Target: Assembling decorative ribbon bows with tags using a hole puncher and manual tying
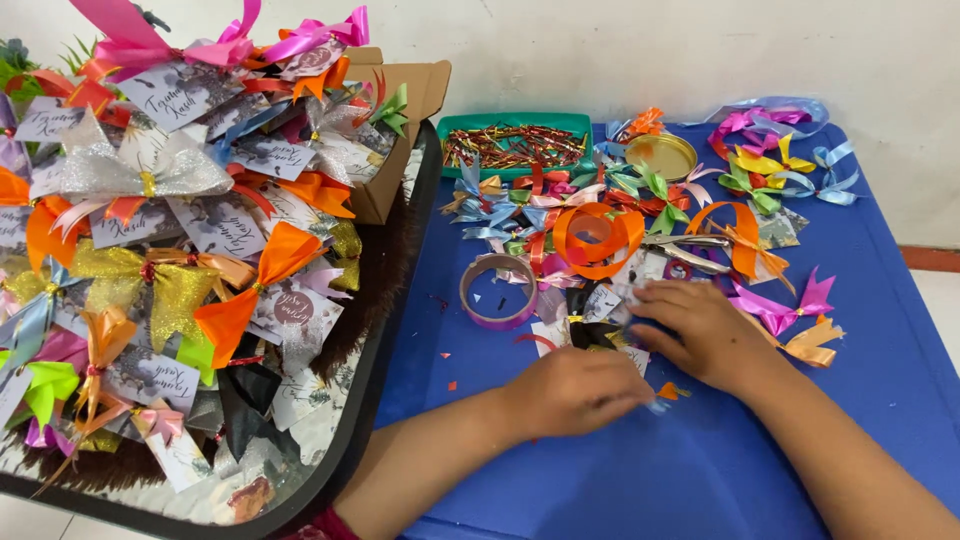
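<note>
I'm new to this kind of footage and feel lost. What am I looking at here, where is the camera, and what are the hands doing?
There is no machine: a person works with two bare hands, filmed by a camera on their head looking down. The left hand and right hand rest close together on a blue table, over a black ribbon bow and small paper tags; what the fingers grip is hidden. Around them lie coloured ribbon bows, an orange ribbon roll, a purple tape ring, pliers and a green tray. Left stands a dark tray heaped with tagged bows.

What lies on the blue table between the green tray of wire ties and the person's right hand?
In the head view, between the green tray and the right hand lie loose ribbon bows and an orange ribbon roll.
</note>
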